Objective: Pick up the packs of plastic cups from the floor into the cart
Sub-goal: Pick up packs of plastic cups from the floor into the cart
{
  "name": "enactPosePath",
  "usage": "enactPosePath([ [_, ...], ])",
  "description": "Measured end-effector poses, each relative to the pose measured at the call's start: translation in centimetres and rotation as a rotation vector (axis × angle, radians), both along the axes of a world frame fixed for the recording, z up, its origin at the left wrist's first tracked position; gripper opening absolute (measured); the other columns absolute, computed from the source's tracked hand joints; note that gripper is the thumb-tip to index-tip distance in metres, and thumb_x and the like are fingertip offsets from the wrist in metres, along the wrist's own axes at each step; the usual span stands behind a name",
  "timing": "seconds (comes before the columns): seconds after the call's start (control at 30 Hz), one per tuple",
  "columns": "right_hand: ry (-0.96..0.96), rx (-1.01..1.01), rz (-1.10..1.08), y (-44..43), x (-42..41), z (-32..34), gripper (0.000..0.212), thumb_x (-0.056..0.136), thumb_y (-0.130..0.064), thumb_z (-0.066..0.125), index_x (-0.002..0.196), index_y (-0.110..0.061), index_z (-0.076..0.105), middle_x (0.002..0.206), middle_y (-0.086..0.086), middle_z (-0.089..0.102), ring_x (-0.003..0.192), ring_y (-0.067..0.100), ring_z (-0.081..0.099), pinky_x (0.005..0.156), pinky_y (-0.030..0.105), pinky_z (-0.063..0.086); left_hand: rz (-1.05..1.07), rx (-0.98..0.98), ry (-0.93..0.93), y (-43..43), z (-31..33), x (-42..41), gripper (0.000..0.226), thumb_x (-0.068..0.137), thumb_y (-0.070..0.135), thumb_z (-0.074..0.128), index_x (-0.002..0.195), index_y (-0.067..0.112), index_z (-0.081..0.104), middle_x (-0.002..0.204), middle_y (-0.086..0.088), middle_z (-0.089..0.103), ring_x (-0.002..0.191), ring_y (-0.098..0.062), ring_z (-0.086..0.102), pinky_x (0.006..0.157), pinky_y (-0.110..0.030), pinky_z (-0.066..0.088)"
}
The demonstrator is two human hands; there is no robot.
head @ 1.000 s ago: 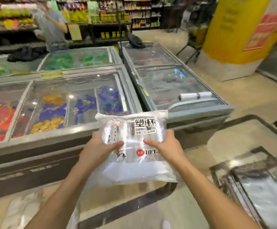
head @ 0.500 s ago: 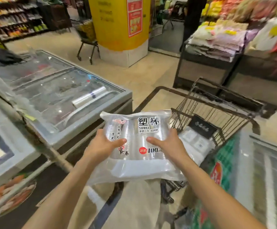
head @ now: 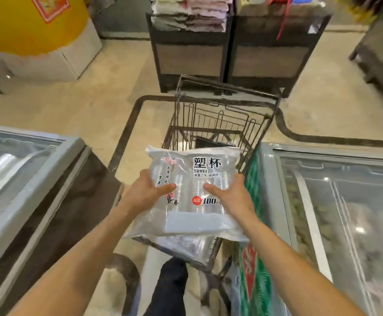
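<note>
Clear plastic fills the middle of my view: the pack of plastic cups, printed with black characters and a red dot, is held flat over the near end of the cart. My left hand grasps its left edge and my right hand its right edge, with thumbs across the printed face and fingers hidden beneath. Under it, inside the wire basket, a second clear pack lies at the near end, and further in sits a dark flat panel. Glass-lidded chests flank the cart: the left freezer and, just beside the basket, the right freezer. Their contents are too blurred to tell. Beyond the cart, dark bins carry folded cloths, and a yellow pillar stands far left.
</note>
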State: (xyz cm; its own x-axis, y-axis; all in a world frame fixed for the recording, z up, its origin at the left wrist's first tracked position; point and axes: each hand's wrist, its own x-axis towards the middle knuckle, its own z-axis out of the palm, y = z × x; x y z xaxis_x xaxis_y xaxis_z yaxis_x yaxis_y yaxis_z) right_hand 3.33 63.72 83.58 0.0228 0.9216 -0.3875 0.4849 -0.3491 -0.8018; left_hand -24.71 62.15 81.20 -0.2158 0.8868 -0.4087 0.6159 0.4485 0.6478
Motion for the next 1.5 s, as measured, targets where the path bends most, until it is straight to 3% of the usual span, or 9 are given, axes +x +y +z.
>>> enactPosePath([
  [0.13, -0.019, -0.056, -0.151, 6.1, 0.1, -4.1, 0.110, 0.077, -0.068, 0.086, 0.157, -0.019, 0.030, 0.162, 0.006, 0.050, 0.141, 0.034, 0.055, 0.112, 0.051, 0.048, -0.127, 0.004, -0.029, 8.9, -1.5, 2.2, 0.090, 0.086, 0.060, 0.084, 0.154, 0.021, 0.039, 0.139, 0.001, 0.052, 0.129, -0.029, 0.059, 0.097, -0.043, 0.050],
  [0.27, -0.068, -0.142, -0.265, 11.4, 0.1, -9.1, 0.091, 0.079, -0.066, 0.087, 0.139, -0.020, 0.036, 0.146, 0.008, 0.059, 0.113, 0.026, 0.059, 0.092, 0.039, 0.047, -0.230, -0.027, -0.091, 16.7, -6.2, 3.4, 0.099, 0.090, 0.047, 0.084, 0.167, 0.023, 0.026, 0.165, -0.003, 0.041, 0.144, -0.027, 0.048, 0.121, -0.052, 0.040],
  [0.53, -0.175, -0.207, -0.395, 20.3, 0.2, -21.7, 0.102, 0.081, -0.054, 0.092, 0.148, -0.010, 0.028, 0.148, 0.015, 0.054, 0.113, 0.026, 0.057, 0.089, 0.035, 0.043, -0.190, -0.191, -0.122, 27.4, -20.3, 5.0, 0.107, 0.083, 0.054, 0.088, 0.166, 0.023, 0.027, 0.165, -0.006, 0.045, 0.148, -0.033, 0.048, 0.120, -0.050, 0.040],
  [0.7, -0.275, -0.234, -0.393, 23.3, 0.4, -29.7, 0.110, 0.085, -0.059, 0.085, 0.160, -0.005, 0.026, 0.156, 0.018, 0.042, 0.140, 0.037, 0.049, 0.110, 0.046, 0.045, -0.162, -0.277, -0.148, 30.2, -29.1, 6.3, 0.101, 0.083, 0.051, 0.089, 0.161, 0.019, 0.032, 0.155, -0.008, 0.049, 0.146, -0.035, 0.047, 0.115, -0.047, 0.043],
  [0.87, -0.363, -0.230, -0.417, 22.9, -0.6, -34.2, 0.119, 0.080, -0.074, 0.077, 0.156, 0.004, 0.030, 0.149, 0.026, 0.047, 0.136, 0.044, 0.050, 0.107, 0.049, 0.048, -0.276, -0.246, -0.104, 30.9, -33.7, 6.3, 0.095, 0.088, 0.044, 0.086, 0.159, 0.014, 0.030, 0.139, 0.006, 0.046, 0.131, -0.013, 0.042, 0.108, -0.035, 0.034],
  [1.13, -0.322, -0.258, -0.443, 22.7, -0.6, -34.2, 0.112, 0.076, -0.070, 0.084, 0.150, -0.002, 0.034, 0.143, 0.019, 0.051, 0.131, 0.041, 0.054, 0.105, 0.048, 0.051, -0.245, -0.289, -0.051, 30.7, -33.9, 6.0, 0.100, 0.081, 0.055, 0.087, 0.155, 0.016, 0.032, 0.147, -0.001, 0.056, 0.131, -0.020, 0.052, 0.111, -0.045, 0.043],
  [1.23, -0.281, -0.311, -0.424, 23.1, -0.4, -33.0, 0.119, 0.080, -0.064, 0.085, 0.158, 0.001, 0.024, 0.156, 0.021, 0.043, 0.144, 0.040, 0.045, 0.116, 0.046, 0.042, -0.268, -0.311, 0.027, 30.8, -33.0, 6.0, 0.119, 0.066, 0.081, 0.079, 0.156, 0.023, 0.028, 0.149, -0.006, 0.057, 0.137, -0.035, 0.057, 0.111, -0.057, 0.048],
  [1.33, -0.329, -0.364, -0.344, 23.7, -0.5, -30.1, 0.132, 0.085, -0.071, 0.077, 0.167, 0.002, 0.004, 0.167, 0.026, 0.033, 0.153, 0.042, 0.036, 0.124, 0.047, 0.034, -0.340, -0.333, 0.150, 30.6, -29.9, 7.1, 0.138, 0.074, 0.085, 0.070, 0.170, 0.018, 0.000, 0.169, -0.021, 0.031, 0.154, -0.046, 0.035, 0.122, -0.064, 0.035],
  [1.5, -0.483, -0.147, -0.161, 23.5, -0.7, -21.9, 0.119, 0.094, -0.074, 0.061, 0.170, -0.004, 0.001, 0.175, 0.023, 0.019, 0.160, 0.039, 0.024, 0.129, 0.049, 0.028, -0.570, -0.118, 0.249, 29.9, -20.1, 8.7, 0.107, 0.100, 0.072, 0.053, 0.171, 0.025, -0.013, 0.181, -0.008, -0.004, 0.166, -0.033, 0.001, 0.134, -0.053, 0.009],
])
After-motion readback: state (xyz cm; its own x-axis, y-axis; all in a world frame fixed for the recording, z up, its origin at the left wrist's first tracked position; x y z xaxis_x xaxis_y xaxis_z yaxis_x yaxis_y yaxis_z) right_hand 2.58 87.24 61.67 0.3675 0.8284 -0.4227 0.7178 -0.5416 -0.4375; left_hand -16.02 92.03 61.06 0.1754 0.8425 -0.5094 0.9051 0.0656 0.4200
